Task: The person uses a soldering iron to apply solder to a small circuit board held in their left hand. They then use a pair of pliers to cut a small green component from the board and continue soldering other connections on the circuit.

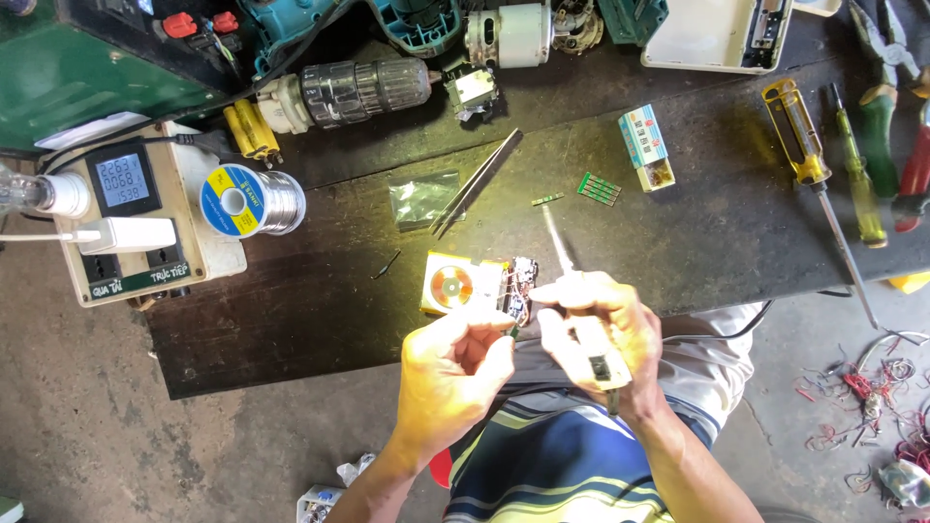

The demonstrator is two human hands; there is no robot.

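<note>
My right hand [601,329] grips a white soldering iron [572,291] whose metal tip points away from me over the dark bench. My left hand [455,373] pinches a small dark component just left of the iron's handle, at the bench's near edge. Right in front of both hands lies a small yellow module with a copper coil disc [452,287] and an exposed circuit board [521,281] with wires at its right side. Metal tweezers [480,182] rest on the bench beyond it.
A solder spool [250,200] and a power meter box [126,208] sit at left. A drill chuck with motor parts [358,92] lies at the back. Small green boards [599,189], a little box [646,145], a yellow screwdriver [809,155] and pliers [896,126] lie right.
</note>
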